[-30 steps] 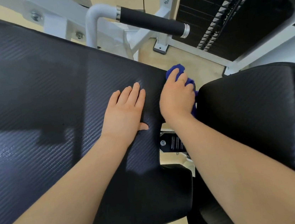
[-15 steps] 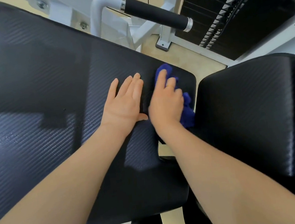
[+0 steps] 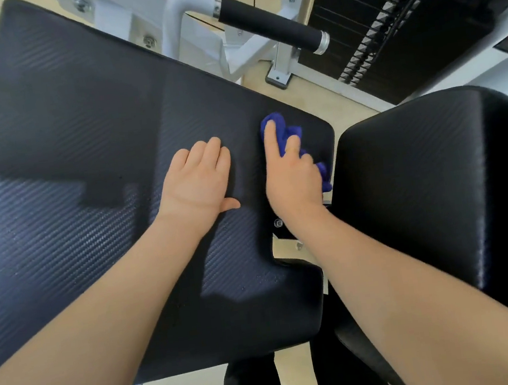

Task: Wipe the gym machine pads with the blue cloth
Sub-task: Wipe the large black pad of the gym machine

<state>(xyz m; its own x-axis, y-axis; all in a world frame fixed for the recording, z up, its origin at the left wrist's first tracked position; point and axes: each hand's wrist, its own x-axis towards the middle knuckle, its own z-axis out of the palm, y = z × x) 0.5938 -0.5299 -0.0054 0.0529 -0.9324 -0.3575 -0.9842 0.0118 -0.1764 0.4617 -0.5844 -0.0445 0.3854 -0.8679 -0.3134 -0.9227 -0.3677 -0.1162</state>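
Nearest the camera, two bare forearms extend forward over a large black pad with a woven-pattern vinyl surface (image 3: 77, 169), which fills the left and centre of the view. Light reflects off its near-left area. A second black padded cushion of the same vinyl (image 3: 420, 178) stands just beside it on the right, with a narrow gap between them where small metal bolts show.

The left hand (image 3: 197, 183) lies flat on the large pad, palm down, fingers extended and close together, thumb out to the right, holding nothing. The right hand (image 3: 291, 171) presses a crumpled blue cloth (image 3: 290, 133) against the pad near its far-right corner; its fingers (image 3: 271, 135) are curled over the cloth, gripping it, with the index finger extended forward. Cloth edges protrude ahead of and to the right of the hand.

Beyond the pad are a white steel frame (image 3: 180, 19), a black foam-covered handle with chrome end caps (image 3: 270, 24), a black weight stack (image 3: 386, 32) and a beige floor (image 3: 308, 96).

Compared with half a second ago, the right hand and cloth sit slightly farther right, and the gap between the hands is wider; the left hand is unchanged.
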